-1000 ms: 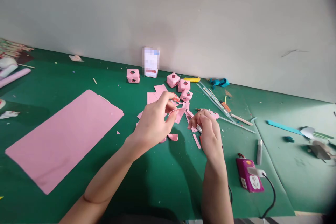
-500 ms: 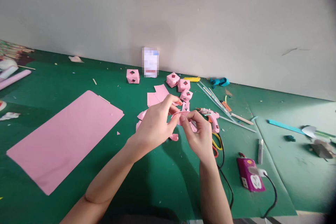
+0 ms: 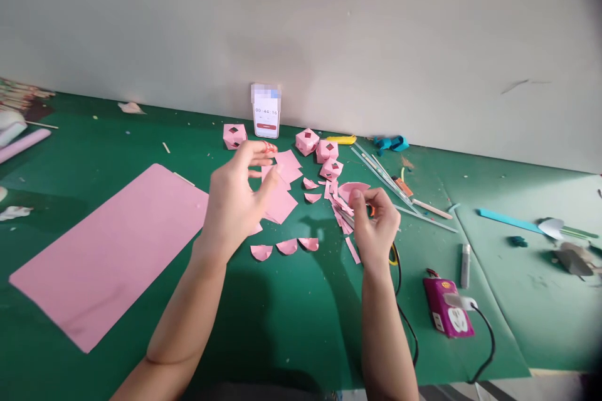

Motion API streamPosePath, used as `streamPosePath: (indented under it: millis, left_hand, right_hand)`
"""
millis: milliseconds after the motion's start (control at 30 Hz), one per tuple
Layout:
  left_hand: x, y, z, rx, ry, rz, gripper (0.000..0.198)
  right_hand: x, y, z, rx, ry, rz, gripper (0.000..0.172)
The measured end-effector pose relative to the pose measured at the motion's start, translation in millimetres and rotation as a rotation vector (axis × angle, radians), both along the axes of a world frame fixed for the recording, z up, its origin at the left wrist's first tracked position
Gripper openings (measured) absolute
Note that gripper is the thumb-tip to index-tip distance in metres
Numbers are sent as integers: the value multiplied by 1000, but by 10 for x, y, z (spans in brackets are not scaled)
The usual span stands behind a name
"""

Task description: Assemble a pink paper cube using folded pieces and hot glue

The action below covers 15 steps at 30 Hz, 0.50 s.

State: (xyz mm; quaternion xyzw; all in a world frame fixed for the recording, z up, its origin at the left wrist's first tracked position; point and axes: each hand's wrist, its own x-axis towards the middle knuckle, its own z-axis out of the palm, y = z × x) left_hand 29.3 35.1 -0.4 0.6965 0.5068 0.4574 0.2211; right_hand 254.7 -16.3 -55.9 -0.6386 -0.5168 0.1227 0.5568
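My left hand (image 3: 235, 200) is raised with its fingers apart and nothing in it, beside a loose pile of pink paper squares (image 3: 282, 205). My right hand (image 3: 376, 225) pinches a curved piece of pink paper (image 3: 352, 190) between thumb and fingers. Under and beside it lie narrow pink paper strips (image 3: 342, 218). Three small folded pink pieces with rounded edges (image 3: 287, 247) lie in a row nearer to me, and two more (image 3: 311, 198) lie farther back. Several faceted pink paper shapes with diamond openings (image 3: 306, 142) stand behind. The glue gun is mostly hidden by my right hand.
A large pink sheet (image 3: 113, 257) covers the left. A phone (image 3: 266, 116) showing a timer leans on the wall. On the right are clear sticks (image 3: 380, 172), a purple power socket (image 3: 449, 307) with a cable (image 3: 493, 344), and a glue stick tube (image 3: 465, 266).
My hands have parted: the left let go of the pink paper and moved left and opened; the right moved right, keeping the paper. The squares and folded pieces are now uncovered.
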Motion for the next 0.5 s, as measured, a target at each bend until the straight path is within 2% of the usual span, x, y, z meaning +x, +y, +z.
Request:
streamPosePath:
  millis: [67,133,200,267,333,500]
  left_hand:
    - [-52,84,-29,-5,203,178,20]
    - [-112,159,-56,-167,471,285,25]
    - [-168,216,-87,-423,717,217,30]
    - [-199,256,-129,-602,895,88,32]
    - [-196,286,-187,-661,1005,-4,31]
    - [-111,359,-343,-743,1064,-107,32]
  right_hand:
    - [-18,6,5,29,80,-23,29]
    - [-29,9,15,34,126,-40,28]
    - [-32,9,28,7,148,-37,27]
    - [-29,7,43,-24,170,-25,26]
    - [-24,5,55,-36,185,-28,26]
    - [-3,20,27,-118,184,-1,25]
